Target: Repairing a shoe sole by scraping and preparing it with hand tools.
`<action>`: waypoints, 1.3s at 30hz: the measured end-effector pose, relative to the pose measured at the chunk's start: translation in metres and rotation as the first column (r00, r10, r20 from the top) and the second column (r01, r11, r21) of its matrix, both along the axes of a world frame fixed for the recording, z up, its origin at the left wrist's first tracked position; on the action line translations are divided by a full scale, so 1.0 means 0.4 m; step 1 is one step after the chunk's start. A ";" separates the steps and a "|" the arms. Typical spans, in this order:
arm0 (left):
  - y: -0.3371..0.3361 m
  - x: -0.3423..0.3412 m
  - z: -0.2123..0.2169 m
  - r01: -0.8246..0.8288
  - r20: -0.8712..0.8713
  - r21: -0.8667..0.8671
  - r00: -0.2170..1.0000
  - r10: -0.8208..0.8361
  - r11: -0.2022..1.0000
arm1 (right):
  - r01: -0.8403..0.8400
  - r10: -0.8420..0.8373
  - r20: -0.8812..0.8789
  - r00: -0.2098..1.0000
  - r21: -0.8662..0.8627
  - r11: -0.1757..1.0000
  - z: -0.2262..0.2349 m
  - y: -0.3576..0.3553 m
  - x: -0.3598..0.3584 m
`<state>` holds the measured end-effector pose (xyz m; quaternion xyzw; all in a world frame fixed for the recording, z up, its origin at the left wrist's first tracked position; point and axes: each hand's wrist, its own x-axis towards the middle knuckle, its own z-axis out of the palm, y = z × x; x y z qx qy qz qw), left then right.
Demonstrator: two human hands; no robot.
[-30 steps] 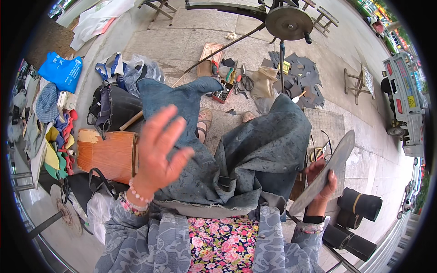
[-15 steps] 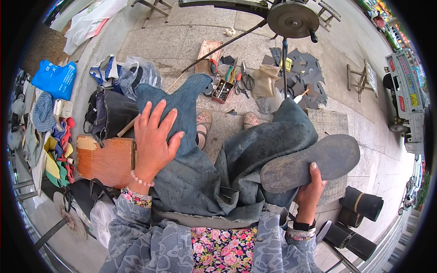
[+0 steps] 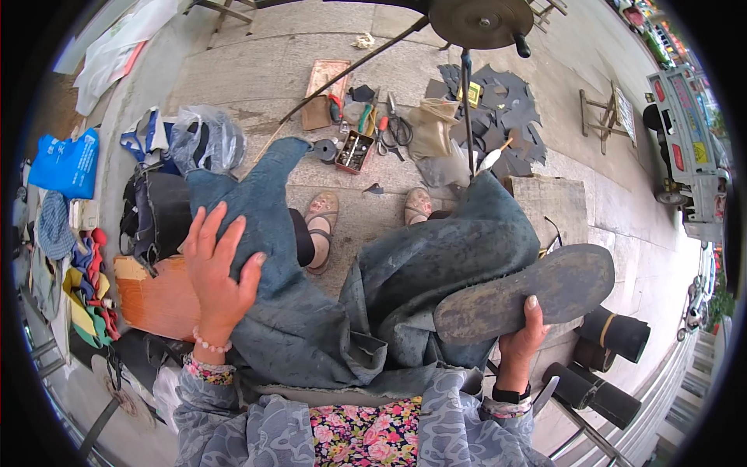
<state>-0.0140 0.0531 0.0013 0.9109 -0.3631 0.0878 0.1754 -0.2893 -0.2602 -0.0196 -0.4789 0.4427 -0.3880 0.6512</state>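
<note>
A dark, worn shoe sole (image 3: 556,284) lies in my right hand (image 3: 523,346), its scuffed, dirt-marked face upward. My thumb presses on the sole's near edge, and the fingers beneath are hidden. Over both my knees drapes a stiff blue-grey work apron (image 3: 440,261), frayed at its borders and folded in the middle. On the left side, my left hand (image 3: 220,272) has its fingers spread above the apron, holding nothing; whether it touches the cloth I cannot tell. My feet in woven shoes (image 3: 321,222) rest on the paving between the apron's two sides.
Ahead stand a hand-cranked machine's wheel (image 3: 482,22) and its thin legs. On the paving lie a box of small parts (image 3: 355,150), scissors (image 3: 397,128) and dark sheet scraps (image 3: 506,105). A wooden box (image 3: 156,296) is at left, black rolls (image 3: 615,333) at right.
My left hand and the apron's left side have shifted left, showing more of my left foot and leg. My right hand keeps the sole, nearly in place. The whole view has shifted slightly.
</note>
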 end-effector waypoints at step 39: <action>0.459 0.265 -0.194 -0.581 -0.222 -0.447 0.809 0.545 0.680 | -0.259 0.233 -0.187 0.954 -0.126 0.958 0.029 0.068 0.134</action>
